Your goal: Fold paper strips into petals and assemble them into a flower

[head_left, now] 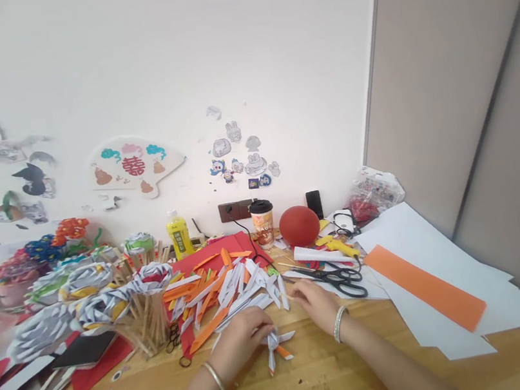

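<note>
My left hand (246,339) is closed on a small folded-paper piece (273,343), white with an orange strip, whose pointed ends spread out over the wooden table. Its fingertips press on the top of the piece. To the right, my right hand (315,305) has its fingers pinched together near a short pale sliver, too small to name. Just beyond both hands lies a heap of folded paper strips (234,287), white and orange with a few green ones. Black-handled scissors (338,280) lie beyond my right hand.
On the left, paper flowers (103,303) on wooden sticks stand bunched. Behind are a yellow bottle (178,234), a lidded paper cup (263,224) and a red balloon (299,226). A yellow glue gun (343,248) lies near white sheets (417,236) and an orange strip (425,287).
</note>
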A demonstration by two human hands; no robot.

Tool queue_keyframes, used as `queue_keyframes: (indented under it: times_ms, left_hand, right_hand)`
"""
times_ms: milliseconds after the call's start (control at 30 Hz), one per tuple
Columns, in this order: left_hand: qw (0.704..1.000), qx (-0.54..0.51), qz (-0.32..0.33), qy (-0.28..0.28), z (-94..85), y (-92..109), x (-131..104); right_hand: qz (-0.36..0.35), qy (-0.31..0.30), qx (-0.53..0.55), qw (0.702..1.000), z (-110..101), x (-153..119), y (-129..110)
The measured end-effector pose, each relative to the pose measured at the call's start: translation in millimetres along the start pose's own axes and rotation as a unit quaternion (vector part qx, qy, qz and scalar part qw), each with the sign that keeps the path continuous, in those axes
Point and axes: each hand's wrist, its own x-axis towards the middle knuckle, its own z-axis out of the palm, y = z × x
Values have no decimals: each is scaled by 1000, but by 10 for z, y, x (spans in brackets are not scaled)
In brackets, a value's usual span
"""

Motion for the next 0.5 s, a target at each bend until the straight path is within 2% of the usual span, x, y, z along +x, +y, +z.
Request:
queue_keyframes:
  times_ms: [133,300,400,500]
  left_hand:
    - [993,87,60,45,40,-3,-23]
    - [975,161,106,110,92,-40,-36]
    - [977,145,129,91,110,-83,-33]
    - [983,121,124,63,129,-133,-33]
  right_hand:
    - [-49,-17,173,984,95,-81,-207]
    - [-40,-18,249,967,168,-110,-271]
    - [-26,-25,275,961,188,-120,-273]
    - [-33,-29,262,964,205,-123,-285]
